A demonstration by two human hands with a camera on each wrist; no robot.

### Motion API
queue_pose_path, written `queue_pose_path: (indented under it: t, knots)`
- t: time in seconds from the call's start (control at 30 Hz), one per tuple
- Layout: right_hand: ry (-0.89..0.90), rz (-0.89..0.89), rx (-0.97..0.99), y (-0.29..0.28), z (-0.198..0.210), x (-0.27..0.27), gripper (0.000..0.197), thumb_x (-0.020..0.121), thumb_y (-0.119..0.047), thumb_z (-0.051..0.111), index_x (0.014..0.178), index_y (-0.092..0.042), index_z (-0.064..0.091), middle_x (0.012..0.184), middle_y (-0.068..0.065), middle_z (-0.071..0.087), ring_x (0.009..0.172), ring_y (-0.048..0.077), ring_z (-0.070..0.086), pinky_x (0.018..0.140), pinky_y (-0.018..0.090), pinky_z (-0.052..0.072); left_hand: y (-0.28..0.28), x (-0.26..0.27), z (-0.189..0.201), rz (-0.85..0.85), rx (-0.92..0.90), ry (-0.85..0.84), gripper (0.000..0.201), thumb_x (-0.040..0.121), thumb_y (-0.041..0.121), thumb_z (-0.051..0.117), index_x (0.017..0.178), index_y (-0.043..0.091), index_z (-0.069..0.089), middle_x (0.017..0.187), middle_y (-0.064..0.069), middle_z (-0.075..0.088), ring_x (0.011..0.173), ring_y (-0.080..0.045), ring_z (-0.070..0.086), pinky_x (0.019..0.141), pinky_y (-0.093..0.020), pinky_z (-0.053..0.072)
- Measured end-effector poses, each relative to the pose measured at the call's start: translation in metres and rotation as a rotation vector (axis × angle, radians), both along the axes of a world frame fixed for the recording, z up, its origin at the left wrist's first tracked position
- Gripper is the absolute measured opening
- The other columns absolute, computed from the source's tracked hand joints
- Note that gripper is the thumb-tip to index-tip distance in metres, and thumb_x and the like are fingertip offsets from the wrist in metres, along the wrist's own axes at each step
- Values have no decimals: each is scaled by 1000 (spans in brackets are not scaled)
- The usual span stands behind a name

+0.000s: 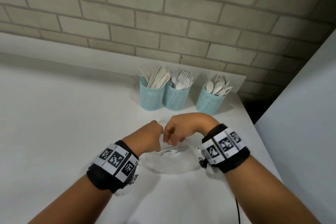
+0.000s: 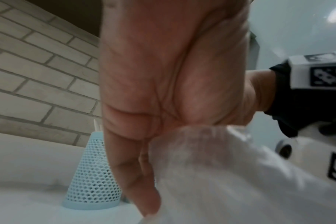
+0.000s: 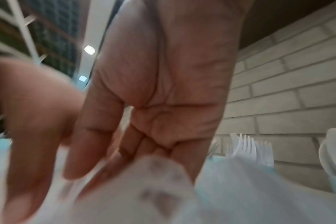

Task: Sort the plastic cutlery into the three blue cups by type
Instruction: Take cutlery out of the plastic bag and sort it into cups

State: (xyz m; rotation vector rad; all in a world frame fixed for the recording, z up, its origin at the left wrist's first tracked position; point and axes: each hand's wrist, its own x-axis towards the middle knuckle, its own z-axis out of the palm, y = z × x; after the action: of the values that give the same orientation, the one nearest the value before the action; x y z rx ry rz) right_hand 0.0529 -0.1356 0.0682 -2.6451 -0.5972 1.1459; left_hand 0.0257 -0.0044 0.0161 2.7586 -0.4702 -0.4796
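Head view: your three blue cups [image 1: 174,94] stand well beyond your hands on the worktop [image 1: 63,114], already full of knives, forks and spoons. Nearly done, I'd say; a few pieces [image 1: 172,149] lie in a clear bag [image 1: 169,163] below your hands. Left hand [image 1: 145,138] looks curled, right hand [image 1: 179,129] curls downward.

Left wrist view: fingers [image 2: 132,174] against the plastic; grip unclear.

Right wrist view: blurred; fingers [image 3: 90,144] meet the bag, hold uncertain.

Three blue cups [image 1: 174,96] upright, cutlery-filled.
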Motion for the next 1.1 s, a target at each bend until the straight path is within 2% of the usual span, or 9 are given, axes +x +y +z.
queue_pose_path:
  t: [0.17, 0.47, 0.63, 0.67, 0.73, 0.83, 0.9, 1.0, 1.1]
  knots:
    - [-239, 72, -232, 1, -35, -12, 39, 80, -7, 65, 117, -16, 59, 117, 3, 59, 95, 21, 56, 73, 28, 39, 3, -8, -3, -61, 57, 10, 69, 77, 29, 71, 135, 12, 38, 133, -6, 39, 117, -27, 46, 93, -35, 44]
    - [-331, 12, -161, -9, -62, -23, 46, 77, -14, 68, 119, -12, 48, 118, 11, 52, 110, 27, 49, 86, 36, 44, 0, -18, -8, -103, 72, 37, 90, 74, 28, 73, 145, 12, 19, 146, -1, 23, 130, -27, 31, 102, -39, 41]
    - [-371, 32, -109, -5, -65, -20, 2, 85, -14, 56, 84, -14, 56, 86, 4, 61, 89, 24, 59, 81, 32, 49, -2, -19, -8, -107, 39, 49, 98, 73, 28, 74, 148, 16, 12, 148, 0, 19, 131, -25, 30, 101, -39, 42]
    - [-380, 6, -109, -4, -66, -19, 15, 86, -12, 54, 72, -17, 50, 75, 0, 56, 82, 22, 56, 77, 31, 47, -2, -18, -9, -108, 40, 50, 98, 72, 28, 75, 148, 15, 13, 148, 0, 19, 130, -25, 30, 101, -39, 42]
    - [-380, -2, -98, -4, -66, -21, 26, 85, -10, 52, 64, -20, 42, 72, -1, 52, 77, 20, 51, 70, 29, 41, -2, -16, -10, -103, 50, 46, 96, 71, 30, 76, 146, 15, 18, 145, -1, 23, 128, -26, 33, 100, -40, 43]
    - [-369, -24, -45, -4, -63, -24, 12, 85, -17, 47, 77, -13, 54, 85, 10, 62, 76, 19, 51, 69, 28, 39, -1, -13, -14, -55, 86, 43, 82, 75, 35, 73, 141, 17, 27, 139, -5, 32, 125, -27, 38, 96, -38, 43]
    - [-347, -33, -23, -5, -63, -23, 14, 86, -16, 44, 74, -12, 52, 75, 7, 57, 75, 20, 49, 69, 27, 37, 0, -10, -16, -8, 99, 41, 76, 79, 37, 69, 141, 16, 29, 139, -7, 34, 125, -28, 41, 97, -36, 42]
    - [-298, -47, -19, -9, -65, -15, 20, 88, -7, 44, 71, -14, 50, 76, 2, 55, 78, 20, 49, 68, 26, 35, 2, -4, -17, 40, 89, 6, 68, 82, 25, 68, 139, 12, 33, 136, -9, 39, 122, -27, 48, 98, -34, 44]
    - [-221, -89, 53, -21, -62, -4, 15, 86, -12, 56, 94, -14, 69, 96, 5, 66, 84, 16, 53, 76, 30, 42, 4, 0, -16, 63, 96, -27, 56, 86, 8, 60, 137, 8, 38, 133, -11, 43, 120, -26, 49, 96, -29, 42]
